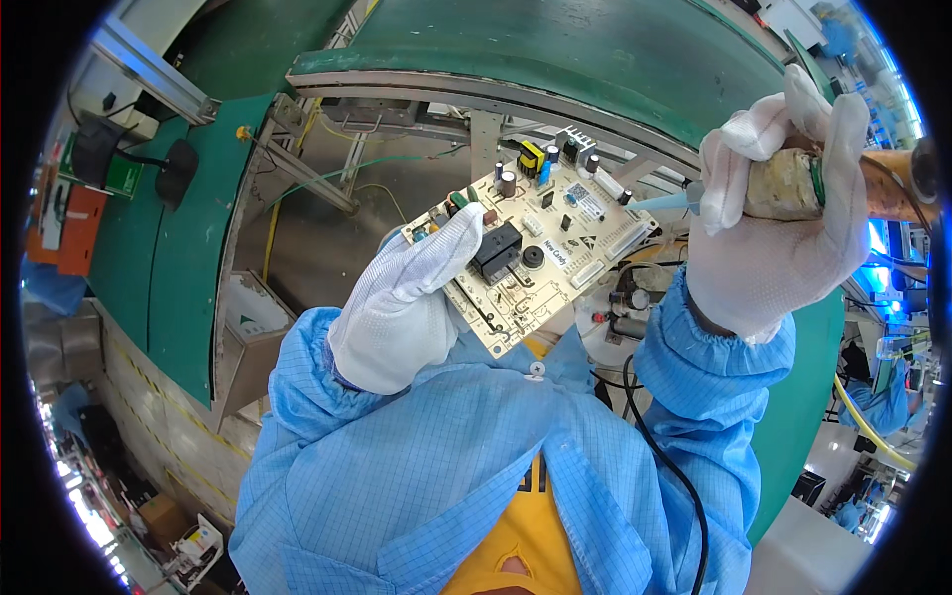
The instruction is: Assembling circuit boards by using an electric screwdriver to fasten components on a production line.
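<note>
Spanning the far side, a green tabletop (555, 45) showed a metal rail along its near edge. A second green surface, the left tabletop (188, 268), ran down beside it, with an orange object (81, 233) near its outer edge. The person wore a blue checked smock (397, 466) over a yellow shirt (506, 535). A cardboard box (263, 352) stood below the inner edge of the left tabletop.

The pale circuit board (547, 238) was held up in front of the chest, tilted, just short of the far tabletop's near edge. White gloves covered both hands. The left hand (412, 297) pinched the board's left edge, its thumb lying over the top face and its other fingers hidden beneath. The right hand (754, 253), beyond the board's right corner, had its fingers curled around a tan wrapped grip (781, 185). A pale blue nozzle (669, 201) pointed from that hand at the board's far-right edge; whether its tip touched could not be told.

On the board, a black block (498, 251) sat near the left thumb, and a silver heat sink (575, 141) stood at the far corner. A yellow-and-black transformer (531, 157) was near that corner, a round black buzzer (533, 256) near the middle, and a small blue capacitor (544, 173) just beside the transformer.
</note>
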`<state>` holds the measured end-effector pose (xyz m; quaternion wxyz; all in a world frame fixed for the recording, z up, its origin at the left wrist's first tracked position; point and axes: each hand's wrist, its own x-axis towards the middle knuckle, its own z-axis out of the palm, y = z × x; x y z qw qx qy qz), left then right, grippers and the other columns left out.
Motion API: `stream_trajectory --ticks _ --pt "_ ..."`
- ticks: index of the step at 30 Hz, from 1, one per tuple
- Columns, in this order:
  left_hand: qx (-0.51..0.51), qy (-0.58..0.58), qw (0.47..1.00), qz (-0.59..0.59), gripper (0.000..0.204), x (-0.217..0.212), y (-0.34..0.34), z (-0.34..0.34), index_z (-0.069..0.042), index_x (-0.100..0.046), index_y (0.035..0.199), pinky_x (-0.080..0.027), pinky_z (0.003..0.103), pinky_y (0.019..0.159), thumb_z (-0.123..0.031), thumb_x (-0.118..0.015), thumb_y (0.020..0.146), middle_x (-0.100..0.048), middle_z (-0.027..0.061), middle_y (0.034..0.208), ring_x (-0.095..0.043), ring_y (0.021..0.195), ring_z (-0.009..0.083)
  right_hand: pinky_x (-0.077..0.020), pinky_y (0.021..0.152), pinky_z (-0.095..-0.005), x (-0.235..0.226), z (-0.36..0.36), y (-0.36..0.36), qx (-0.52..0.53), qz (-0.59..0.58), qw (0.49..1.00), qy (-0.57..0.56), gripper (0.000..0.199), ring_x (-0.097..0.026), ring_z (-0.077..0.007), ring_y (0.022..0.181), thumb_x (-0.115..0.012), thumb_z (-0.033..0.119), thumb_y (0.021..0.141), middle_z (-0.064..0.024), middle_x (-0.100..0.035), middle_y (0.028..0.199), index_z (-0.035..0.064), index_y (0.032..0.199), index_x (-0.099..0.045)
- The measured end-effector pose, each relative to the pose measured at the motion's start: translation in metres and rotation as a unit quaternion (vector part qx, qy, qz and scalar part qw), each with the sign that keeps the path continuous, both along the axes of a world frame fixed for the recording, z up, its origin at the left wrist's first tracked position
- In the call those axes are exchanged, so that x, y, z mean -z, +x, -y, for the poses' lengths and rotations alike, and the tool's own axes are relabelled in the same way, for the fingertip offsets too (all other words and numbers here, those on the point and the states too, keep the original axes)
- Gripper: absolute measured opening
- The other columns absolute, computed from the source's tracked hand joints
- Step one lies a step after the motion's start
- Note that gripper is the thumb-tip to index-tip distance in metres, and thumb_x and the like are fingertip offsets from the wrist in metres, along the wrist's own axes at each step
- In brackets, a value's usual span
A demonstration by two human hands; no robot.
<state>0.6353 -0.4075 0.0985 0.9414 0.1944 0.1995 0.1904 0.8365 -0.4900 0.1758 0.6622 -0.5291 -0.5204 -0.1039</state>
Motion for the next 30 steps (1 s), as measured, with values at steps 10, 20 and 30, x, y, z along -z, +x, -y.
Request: stream_trajectory --ticks 10,20,30 --pt "-0.041 0.128 0.987 -0.082 0.031 0.026 -0.002 0.000 0.002 -0.053 0.129 -0.053 0.028 0.096 -0.010 -0.049 0.100 -0.060 0.0130 0.124 -0.061 0.113 0.0183 -0.0492 0.045 -0.0268 0.002 -0.005 0.004 0.072 0.140 0.987 -0.017 0.043 -0.061 -0.0181 0.060 -0.036 0.030 0.104 -0.0164 -0.063 0.083 -0.0029 0.117 -0.061" --pt "-0.033 0.077 0.996 -0.035 0.032 0.026 -0.004 0.003 0.002 -0.052 0.129 -0.053 0.027 0.096 -0.012 -0.048 0.101 -0.059 0.0127 0.126 -0.061 0.113 0.0176 -0.0547 0.047 -0.0273 0.002 0.002 0.017 0.026 0.211 0.977 -0.016 0.037 -0.064 -0.0202 0.063 -0.038 0.025 0.104 -0.0177 -0.063 0.084 -0.0019 0.119 -0.059" --pt "0.002 0.017 0.999 -0.029 0.035 0.003 0.000 0.002 0.001 -0.053 0.128 -0.056 0.026 0.089 -0.018 -0.053 0.099 -0.063 0.0134 0.119 -0.065 0.105 0.0185 -0.0452 0.041 -0.0266 -0.002 0.005 0.016 -0.071 0.030 0.997 -0.001 0.042 -0.057 -0.0168 0.054 -0.041 0.032 0.102 -0.0169 -0.063 0.080 -0.0046 0.112 -0.059"
